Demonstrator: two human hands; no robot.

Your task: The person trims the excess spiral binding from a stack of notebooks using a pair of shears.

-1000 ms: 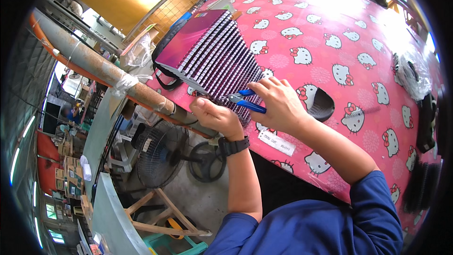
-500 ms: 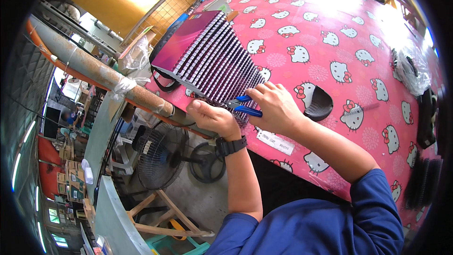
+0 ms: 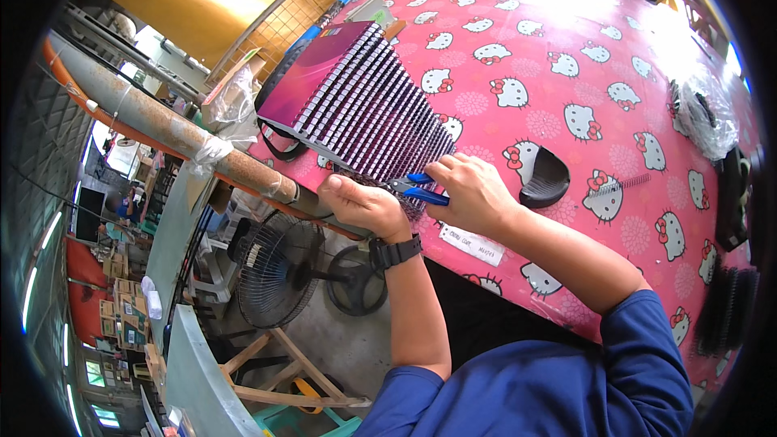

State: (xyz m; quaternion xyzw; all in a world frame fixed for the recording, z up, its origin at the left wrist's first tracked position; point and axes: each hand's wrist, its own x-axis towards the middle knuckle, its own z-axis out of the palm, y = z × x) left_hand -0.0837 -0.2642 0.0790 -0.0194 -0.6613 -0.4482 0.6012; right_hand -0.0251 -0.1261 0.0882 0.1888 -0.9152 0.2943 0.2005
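Note:
A tall stack of spiral-bound notebooks [image 3: 368,101] with a purple-pink cover stands at the table's near left edge, its coils turned toward me. My left hand [image 3: 360,206] is closed at the stack's lower near corner, a black watch on the wrist. Whatever its curled fingers hold is hidden. Blue-handled pliers [image 3: 422,193] are gripped in my right hand [image 3: 473,192], with the handles drawn near each other. Their metal jaws reach the coil ends beside my left hand; the exact point of contact is too small to make out.
On the pink patterned tablecloth [image 3: 558,81] are a black open container [image 3: 545,180], a loose coil [image 3: 619,186] and a paper label [image 3: 472,243]. More black coils [image 3: 727,311] lie far right, below a clear plastic bag [image 3: 704,117]. A rusty pipe [image 3: 174,128] and a fan [image 3: 278,271] stand left.
The plier handles have come closer together, and my right hand is slightly lower. My left hand stays at the stack's corner.

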